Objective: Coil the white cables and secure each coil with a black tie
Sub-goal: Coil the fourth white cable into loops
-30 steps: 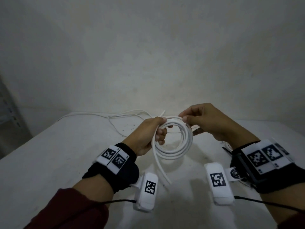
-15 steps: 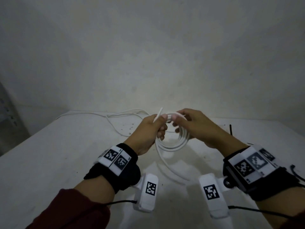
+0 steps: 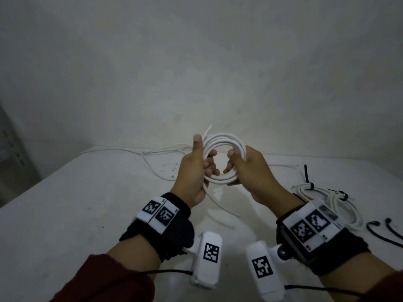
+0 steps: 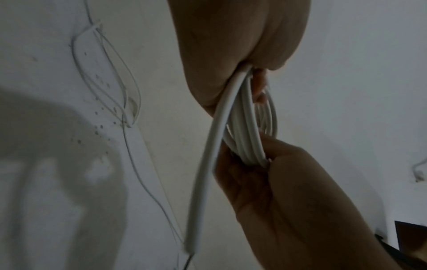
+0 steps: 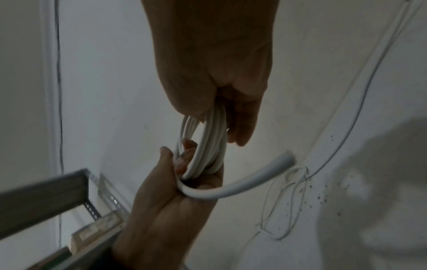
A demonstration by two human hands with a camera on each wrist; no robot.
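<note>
1. Above the tabletop, in the head view, the coil of white cable is held up between both hands. The left hand wraps its left side, thumb pointing up. The right hand, which a second ago only pinched the top strand, now has its fingers hooked through the ring on the right side. The short tail that hung loose is nearly gathered in, so the winding looks about finished and a tie comes next. Black ties lie to the right, beside the bundled cables; one more loose cable lies behind.
2. In the left wrist view, the left hand is clenched round the strands, and the right hand clasps them from below. The tail trails down.
3. In the right wrist view, the right hand curls round the coil. The left hand grips its far side, with the tail sticking out.
</note>
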